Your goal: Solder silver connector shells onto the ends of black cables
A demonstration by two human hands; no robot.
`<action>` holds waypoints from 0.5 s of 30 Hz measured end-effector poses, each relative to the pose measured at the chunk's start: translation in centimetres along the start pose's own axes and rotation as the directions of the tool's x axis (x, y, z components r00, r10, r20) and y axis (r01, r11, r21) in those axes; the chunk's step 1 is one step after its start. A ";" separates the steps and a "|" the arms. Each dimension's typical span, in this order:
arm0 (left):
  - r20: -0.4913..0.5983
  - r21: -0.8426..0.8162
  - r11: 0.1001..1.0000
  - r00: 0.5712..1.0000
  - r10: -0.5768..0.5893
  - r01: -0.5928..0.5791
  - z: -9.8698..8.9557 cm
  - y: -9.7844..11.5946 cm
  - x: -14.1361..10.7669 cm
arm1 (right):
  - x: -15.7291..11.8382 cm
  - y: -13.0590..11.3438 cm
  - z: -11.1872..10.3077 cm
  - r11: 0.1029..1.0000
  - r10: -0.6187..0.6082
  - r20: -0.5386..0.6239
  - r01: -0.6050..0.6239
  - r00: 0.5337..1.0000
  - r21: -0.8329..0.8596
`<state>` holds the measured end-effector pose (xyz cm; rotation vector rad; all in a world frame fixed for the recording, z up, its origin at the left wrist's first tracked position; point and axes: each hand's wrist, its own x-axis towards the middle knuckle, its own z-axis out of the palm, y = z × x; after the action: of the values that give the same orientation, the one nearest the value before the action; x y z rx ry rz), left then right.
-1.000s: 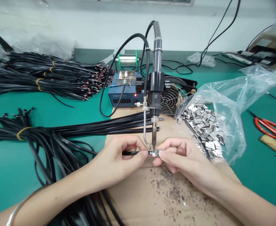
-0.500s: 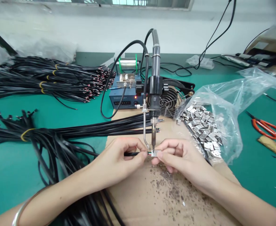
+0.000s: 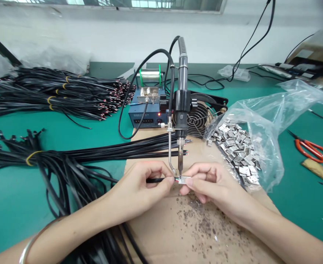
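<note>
Between thumb and fingers, my left hand (image 3: 153, 183) pinches a black cable (image 3: 155, 180) close to its stripped end, where thin coloured wires show. My right hand (image 3: 205, 181) is closed on a small silver USB connector (image 3: 184, 180), its rear facing the cable. The wires meet the connector under the tip of a soldering iron (image 3: 180, 157), which is clamped upright in a stand. A bent metal solder feed tube (image 3: 170, 150) ends just left of the tip. Fingertips hide part of the connector.
Cardboard (image 3: 161, 234) with dark specks lies beneath my hands. Loose USB connectors (image 3: 237, 146) fill a clear bag on the right, near orange-handled pliers (image 3: 311, 148). Black cable bundles (image 3: 54, 88) lie left. Behind stand a blue solder feeder (image 3: 146, 117), a solder spool (image 3: 150, 76) and a fan (image 3: 198, 119).
The cable end and connector have shifted very slightly right under the iron tip, and the wires sit closer against the connector. Both hands keep their grip.
</note>
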<state>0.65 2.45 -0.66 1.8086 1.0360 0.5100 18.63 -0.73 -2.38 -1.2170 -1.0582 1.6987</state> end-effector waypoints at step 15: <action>-0.016 -0.049 0.999 1.000 0.001 -0.001 0.0 -0.2 -0.1 | -0.1 -0.1 0.1 1.000 -0.001 0.014 0.001 1.000 -0.011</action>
<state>0.53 2.43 -0.79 1.7642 1.0250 0.5471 18.64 -0.83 -2.21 -1.2127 -1.0779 1.7050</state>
